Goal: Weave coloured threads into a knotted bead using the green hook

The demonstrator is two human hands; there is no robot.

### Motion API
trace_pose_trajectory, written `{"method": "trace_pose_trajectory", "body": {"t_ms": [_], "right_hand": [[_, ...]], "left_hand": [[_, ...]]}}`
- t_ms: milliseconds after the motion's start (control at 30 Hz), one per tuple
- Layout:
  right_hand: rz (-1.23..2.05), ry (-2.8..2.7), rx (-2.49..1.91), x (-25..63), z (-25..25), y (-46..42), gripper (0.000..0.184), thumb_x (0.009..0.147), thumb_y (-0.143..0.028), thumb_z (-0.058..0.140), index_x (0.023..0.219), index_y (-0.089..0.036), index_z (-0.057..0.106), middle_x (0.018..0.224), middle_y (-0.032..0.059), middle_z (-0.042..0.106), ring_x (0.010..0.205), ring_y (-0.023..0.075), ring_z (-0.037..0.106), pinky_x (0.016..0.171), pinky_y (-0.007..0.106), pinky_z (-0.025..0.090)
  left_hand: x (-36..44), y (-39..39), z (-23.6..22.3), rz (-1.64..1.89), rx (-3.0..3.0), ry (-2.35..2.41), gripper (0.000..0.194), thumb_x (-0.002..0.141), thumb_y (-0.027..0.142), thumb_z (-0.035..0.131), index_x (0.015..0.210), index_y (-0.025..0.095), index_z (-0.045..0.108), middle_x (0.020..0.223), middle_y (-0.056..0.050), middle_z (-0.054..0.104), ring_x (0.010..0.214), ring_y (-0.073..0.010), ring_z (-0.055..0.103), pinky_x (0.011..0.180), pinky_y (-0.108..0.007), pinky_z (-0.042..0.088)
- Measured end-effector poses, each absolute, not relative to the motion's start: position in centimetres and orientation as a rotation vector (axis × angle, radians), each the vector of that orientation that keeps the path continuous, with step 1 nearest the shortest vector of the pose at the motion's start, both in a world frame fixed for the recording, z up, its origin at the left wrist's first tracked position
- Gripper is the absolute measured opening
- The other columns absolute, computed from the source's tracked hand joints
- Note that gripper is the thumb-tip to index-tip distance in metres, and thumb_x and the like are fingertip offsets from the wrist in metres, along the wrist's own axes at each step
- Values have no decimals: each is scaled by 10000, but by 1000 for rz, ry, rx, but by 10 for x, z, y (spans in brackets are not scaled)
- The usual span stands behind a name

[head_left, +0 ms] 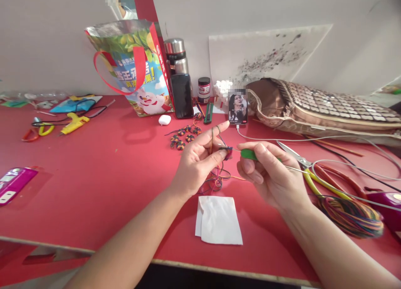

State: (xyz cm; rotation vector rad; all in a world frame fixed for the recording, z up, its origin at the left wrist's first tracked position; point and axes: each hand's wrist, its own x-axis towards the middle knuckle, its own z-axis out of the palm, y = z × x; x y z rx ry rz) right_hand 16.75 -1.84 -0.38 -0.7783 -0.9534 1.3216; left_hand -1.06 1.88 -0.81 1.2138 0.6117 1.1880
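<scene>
Between finger and thumb, my left hand (198,160) pinches a small multicoloured crochet piece (229,152), and a strand of yarn loops round its raised index finger. My right hand (272,172) is closed on a crochet hook with a green grip (248,154); the hook's thin metal tip reaches the piece. Loose multicoloured yarn (216,179) lies tangled on the table below my hands. Behind my left hand, several small crocheted rounds (181,144) rest on the red table. A skein of the yarn (351,216) sits to the right of my right forearm.
Folded white paper (219,220) lies near the front edge. Scissors (302,160) with red and yellow handles are at right. A lit phone (237,109) stands at the back beside a large quilted bag (338,105). A shopping bag (138,72) and yellow glue gun (74,123) are at left.
</scene>
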Motion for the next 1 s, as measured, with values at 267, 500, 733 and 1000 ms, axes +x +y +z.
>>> {"method": "trace_pose_trajectory", "body": {"t_ms": [267,500,733,1000], "right_hand": [[1367,-943,-799,168,-8,-16,319,882,-536,914,936,-224,877,616,-15,650,457,72,368,480,274,357],[1464,-848,-749,166,-6,-15,282,872,-506,932,939,-236,884,593,-45,606,453,56,302,491,264,375],[1492,-831,-764,164,-9,-16,283,923,-510,868,964,-230,873,601,-54,579,446,60,274,483,274,402],[1386,-809,-789,160,-14,-17,287,951,-497,845,975,-212,863,651,-23,620,493,83,380,519,280,448]], "left_hand": [[-13,21,-3,1228,1334,697,483,852,243,924,1319,336,842,1065,-30,811,802,-133,613,757,-283,533],[-11,20,0,1222,1336,645,488,856,196,909,1311,360,845,1133,-30,845,728,-107,565,679,-263,522],[-9,17,1,1278,1357,750,470,810,155,919,1256,290,856,843,16,699,787,-128,621,751,-264,571],[-13,21,0,1163,1334,782,511,820,185,901,1322,249,826,824,11,676,743,-133,603,675,-282,544]]}}
